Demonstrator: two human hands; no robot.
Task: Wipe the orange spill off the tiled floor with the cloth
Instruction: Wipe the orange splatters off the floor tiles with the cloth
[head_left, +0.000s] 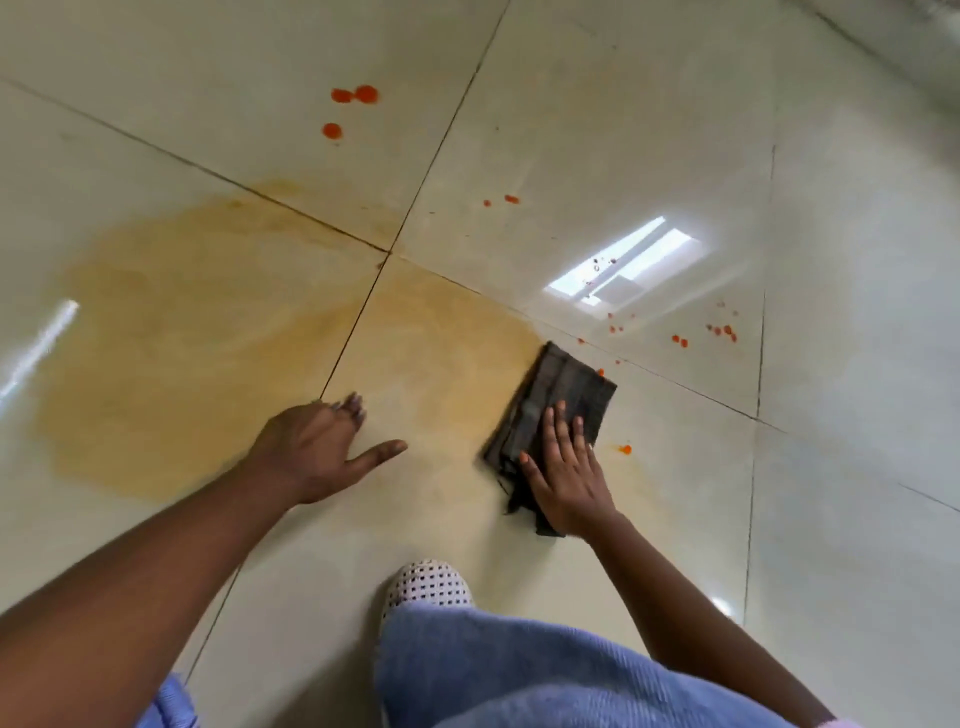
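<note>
A wide pale-orange smear (208, 332) covers the glossy cream tiled floor (597, 130) across two tiles left of centre. Bright orange drops (356, 96) lie farther away, and small orange specks (719, 330) dot the tile to the right. A dark grey folded cloth (558, 400) lies flat at the smear's right edge. My right hand (566, 470) presses flat on the cloth's near half, fingers spread. My left hand (324, 447) rests on the floor to the left of the cloth, fingers apart, holding nothing.
My knee in blue fabric (519, 675) and a white dotted slipper (428, 584) are at the bottom centre. One orange drop (625, 449) sits just right of the cloth. A window's reflection (623, 265) shines on the tile beyond the cloth.
</note>
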